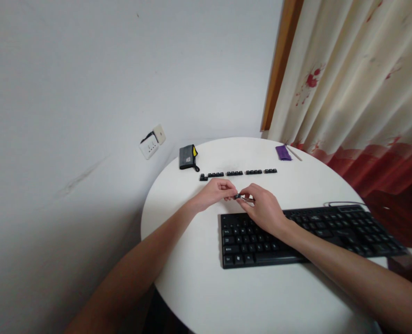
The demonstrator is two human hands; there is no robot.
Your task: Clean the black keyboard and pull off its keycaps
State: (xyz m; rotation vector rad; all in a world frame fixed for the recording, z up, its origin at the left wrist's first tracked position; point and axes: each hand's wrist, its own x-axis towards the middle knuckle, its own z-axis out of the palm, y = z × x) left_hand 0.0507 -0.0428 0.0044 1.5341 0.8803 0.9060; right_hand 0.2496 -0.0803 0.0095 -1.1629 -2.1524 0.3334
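Note:
Above the upper left edge of the black keyboard (261, 259), my two hands meet fingertip to fingertip. My left hand (215, 192) is closed, its thumb and fingers pinching a small black keycap (237, 196). A thin metal tool (249, 200), its exact kind too small to make out, is gripped in my right hand (265, 208), its end at the keycap. Beyond the hands, several loose black keycaps (234, 173) stand in a row of small groups. Part of the keyboard's top rows is hidden under my right hand and forearm.
The round white table (188, 278) carries a grey pouch (186, 157) at the back left. Toward the back right lie a purple cloth-like piece (283, 153) and a thin pale stick (294, 153). A wall with sockets (149, 146) borders the left; a curtain (358, 93) hangs right.

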